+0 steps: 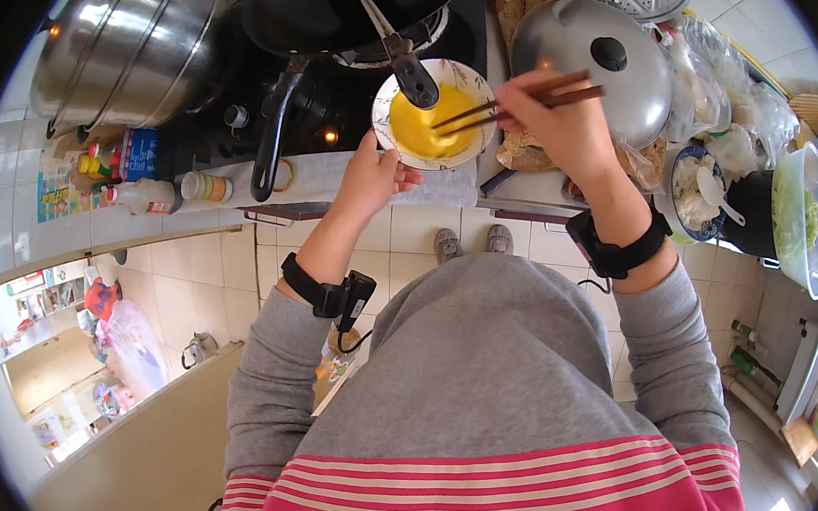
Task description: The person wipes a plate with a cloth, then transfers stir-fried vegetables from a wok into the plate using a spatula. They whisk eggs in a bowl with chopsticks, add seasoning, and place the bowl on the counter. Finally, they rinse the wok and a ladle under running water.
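My left hand point(374, 182) grips the near left rim of a white patterned bowl point(382, 123). Beaten egg point(423, 134), bright yellow, lies inside it. A pair of dark wooden chopsticks point(565, 92) is held in my right hand point(548, 122), with the tips down in the egg. Over the bowl's upper part reaches the dark handle point(415, 81) of a metal utensil, whose other end lies in a black wok point(292, 4) on the stove. Whether that handle touches the bowl, I cannot tell.
A steel steamer pot point(132, 41) stands at left, near jars and bottles point(140, 197). A domed steel lid point(580, 48), plastic bags point(694, 83), a blue-rimmed plate of white food with a spoon point(685, 225) and a tub of shredded greens point(792, 216) are at right. The wok's handle point(274, 134) juts towards me.
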Demonstrator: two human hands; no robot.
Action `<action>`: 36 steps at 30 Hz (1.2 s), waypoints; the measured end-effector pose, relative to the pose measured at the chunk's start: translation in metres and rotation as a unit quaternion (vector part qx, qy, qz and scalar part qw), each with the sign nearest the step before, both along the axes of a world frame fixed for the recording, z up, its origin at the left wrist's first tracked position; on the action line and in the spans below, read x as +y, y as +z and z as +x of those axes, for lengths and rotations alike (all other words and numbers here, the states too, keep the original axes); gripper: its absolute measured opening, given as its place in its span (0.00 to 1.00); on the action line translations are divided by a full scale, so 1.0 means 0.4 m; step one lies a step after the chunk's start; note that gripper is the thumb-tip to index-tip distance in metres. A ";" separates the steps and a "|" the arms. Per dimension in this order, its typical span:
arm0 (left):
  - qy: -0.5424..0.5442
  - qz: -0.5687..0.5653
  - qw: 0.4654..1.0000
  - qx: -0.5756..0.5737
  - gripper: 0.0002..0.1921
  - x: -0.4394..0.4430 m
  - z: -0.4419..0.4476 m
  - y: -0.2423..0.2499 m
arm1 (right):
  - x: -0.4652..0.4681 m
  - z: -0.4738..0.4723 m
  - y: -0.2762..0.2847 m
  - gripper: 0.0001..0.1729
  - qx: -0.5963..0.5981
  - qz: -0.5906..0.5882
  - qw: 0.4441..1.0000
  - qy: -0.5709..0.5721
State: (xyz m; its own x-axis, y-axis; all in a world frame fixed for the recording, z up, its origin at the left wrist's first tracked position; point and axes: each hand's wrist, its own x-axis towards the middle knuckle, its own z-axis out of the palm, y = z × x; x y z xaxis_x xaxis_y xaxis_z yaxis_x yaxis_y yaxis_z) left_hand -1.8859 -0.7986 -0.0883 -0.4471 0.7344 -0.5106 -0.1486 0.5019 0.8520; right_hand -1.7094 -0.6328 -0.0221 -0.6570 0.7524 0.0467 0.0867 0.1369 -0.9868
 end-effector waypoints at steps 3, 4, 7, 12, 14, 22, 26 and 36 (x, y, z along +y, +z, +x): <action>0.003 -0.005 1.000 -0.004 0.19 0.000 0.000 0.003 | 0.001 0.001 0.000 0.09 0.024 -0.014 0.999 -0.020; 0.004 -0.002 1.000 -0.008 0.19 0.000 -0.001 0.003 | -0.001 0.001 -0.001 0.09 0.004 -0.022 1.000 0.004; 0.003 0.002 1.000 -0.019 0.19 0.001 -0.003 0.001 | -0.002 -0.001 -0.001 0.09 0.005 0.049 0.999 -0.002; 0.008 0.006 1.000 -0.022 0.18 -0.002 -0.002 -0.001 | 0.000 -0.005 -0.001 0.09 0.055 0.006 0.998 -0.039; 0.006 0.010 0.999 -0.035 0.17 -0.004 0.001 0.002 | -0.001 -0.003 0.000 0.09 -0.003 -0.008 1.000 0.010; 0.051 0.069 0.978 -0.192 0.17 -0.006 0.002 0.013 | -0.013 0.013 0.024 0.10 -0.018 0.065 0.997 -0.024; 0.058 0.072 0.979 -0.184 0.18 -0.003 0.002 0.012 | -0.025 0.022 0.038 0.09 0.031 0.057 0.996 -0.068; 0.045 0.089 0.978 -0.182 0.17 -0.013 0.012 0.012 | -0.051 0.102 0.060 0.10 -0.057 0.019 0.990 -0.130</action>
State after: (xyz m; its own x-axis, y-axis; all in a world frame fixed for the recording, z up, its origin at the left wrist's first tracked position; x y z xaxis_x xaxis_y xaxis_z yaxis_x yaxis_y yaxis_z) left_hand -1.8813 -0.8039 -0.0835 -0.3263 0.7924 -0.5155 -0.4956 0.3210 0.8071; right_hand -1.6684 -0.6532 0.0019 -0.4440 0.8959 0.0158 0.2338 0.1328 -0.9632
